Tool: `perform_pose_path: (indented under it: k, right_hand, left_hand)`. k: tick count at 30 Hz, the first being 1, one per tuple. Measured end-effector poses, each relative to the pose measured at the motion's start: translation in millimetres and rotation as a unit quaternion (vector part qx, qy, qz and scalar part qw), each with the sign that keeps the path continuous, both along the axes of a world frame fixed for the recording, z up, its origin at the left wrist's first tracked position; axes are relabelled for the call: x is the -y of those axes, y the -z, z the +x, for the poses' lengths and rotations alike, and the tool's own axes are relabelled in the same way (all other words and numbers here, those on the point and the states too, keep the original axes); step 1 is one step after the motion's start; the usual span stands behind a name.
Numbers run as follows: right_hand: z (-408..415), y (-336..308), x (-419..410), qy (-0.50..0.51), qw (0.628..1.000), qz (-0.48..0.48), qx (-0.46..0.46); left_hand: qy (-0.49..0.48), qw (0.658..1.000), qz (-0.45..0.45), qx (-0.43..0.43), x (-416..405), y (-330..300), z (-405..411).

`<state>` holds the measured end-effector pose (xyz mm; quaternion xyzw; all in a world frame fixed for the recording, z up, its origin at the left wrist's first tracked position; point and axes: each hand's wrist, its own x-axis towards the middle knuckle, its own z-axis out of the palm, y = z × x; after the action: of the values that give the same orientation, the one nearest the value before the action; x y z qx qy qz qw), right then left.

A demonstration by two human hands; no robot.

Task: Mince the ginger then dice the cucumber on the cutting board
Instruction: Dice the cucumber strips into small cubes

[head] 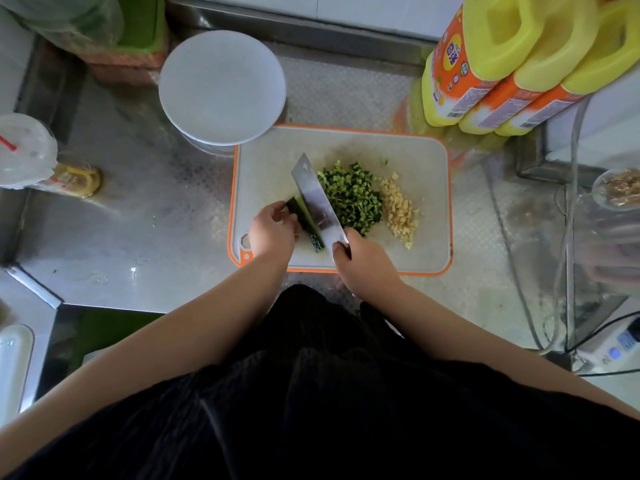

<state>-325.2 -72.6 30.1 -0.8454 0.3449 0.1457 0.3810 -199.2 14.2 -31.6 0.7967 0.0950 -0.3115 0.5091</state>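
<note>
Steel counter (138,216) carries an orange-rimmed cutting board (415,161). Left hand (272,232) pinches a cucumber strip (304,218); right hand (363,261) grips the cleaver (317,202) against it. Diced cucumber (349,197) lies beside minced ginger (400,211)

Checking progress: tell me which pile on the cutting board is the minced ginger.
The pale yellow pile, rightmost on the orange-rimmed white cutting board. The dark green diced cucumber heap lies between it and the cleaver.
</note>
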Motion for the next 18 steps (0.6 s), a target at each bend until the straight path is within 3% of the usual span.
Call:
perform_pose_path:
  k: [18]
  right_hand:
    - [-7.0,6.4,-0.2,-0.025,1.000,-0.005,-0.004]
  left_hand:
    - [0.092,0.992,0.062,0.056,-2.5,-3.5,0.1]
